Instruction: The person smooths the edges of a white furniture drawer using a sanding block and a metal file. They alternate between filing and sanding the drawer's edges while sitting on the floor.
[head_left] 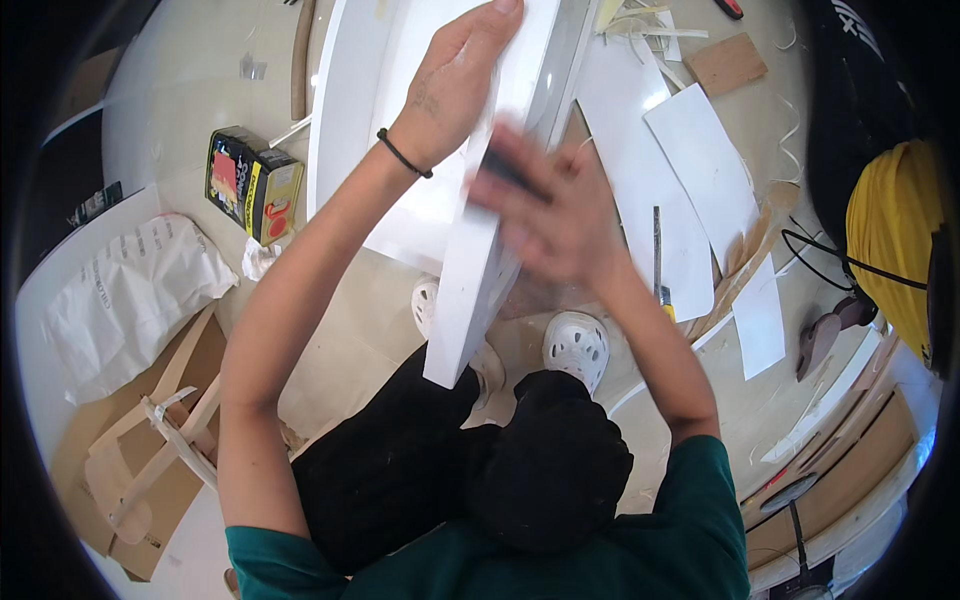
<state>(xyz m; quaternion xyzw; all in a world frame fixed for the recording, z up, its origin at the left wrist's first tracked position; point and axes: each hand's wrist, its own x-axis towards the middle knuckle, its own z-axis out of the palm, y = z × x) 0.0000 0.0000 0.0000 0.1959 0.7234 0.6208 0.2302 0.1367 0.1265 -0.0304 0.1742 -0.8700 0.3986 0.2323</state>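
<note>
A long white board [462, 310] slants from the top of the view down between my knees, with its narrow edge toward me. My left hand [445, 95] holds its upper part; the thumb lies along it, and the other fingers are mostly hidden. Smeared by motion, my right hand [560, 210] is closed round a small dark block [515, 172] against the board's right side. The block's exact kind is too blurred to tell. Behind my left hand a wider white panel [345, 130] stretches toward the top.
White sheets [640, 140], a brown wooden piece [727, 65] and a utility knife [660, 270] lie to the right. On the left are a black and yellow box [250, 185], a white plastic bag [140, 300] and wooden strips [165, 450]. A yellow bundle [895, 240] sits far right.
</note>
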